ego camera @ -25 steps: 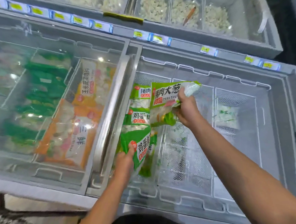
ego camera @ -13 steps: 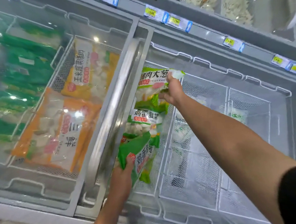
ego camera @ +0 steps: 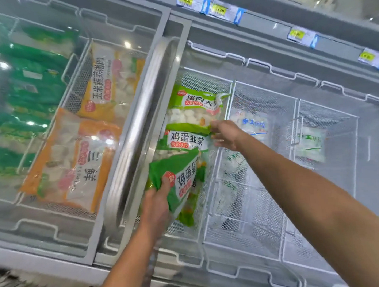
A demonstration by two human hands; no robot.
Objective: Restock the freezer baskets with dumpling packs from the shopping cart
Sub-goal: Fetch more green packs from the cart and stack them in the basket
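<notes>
Left hand (ego camera: 156,202) grips green dumpling pack (ego camera: 181,181), red-white label; right hand (ego camera: 225,135) fingers loosely spread, touching upper pack (ego camera: 193,108).

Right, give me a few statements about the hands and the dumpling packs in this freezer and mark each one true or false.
1. The left hand grips a green dumpling pack. True.
2. The right hand holds an orange pack. False: it touches the edge of a green pack lying at the far end of the wire basket.
3. The orange packs lie under the closed glass lid. True.
4. The baskets to the right are packed to the top. False: only a few white packs lie there.
</notes>
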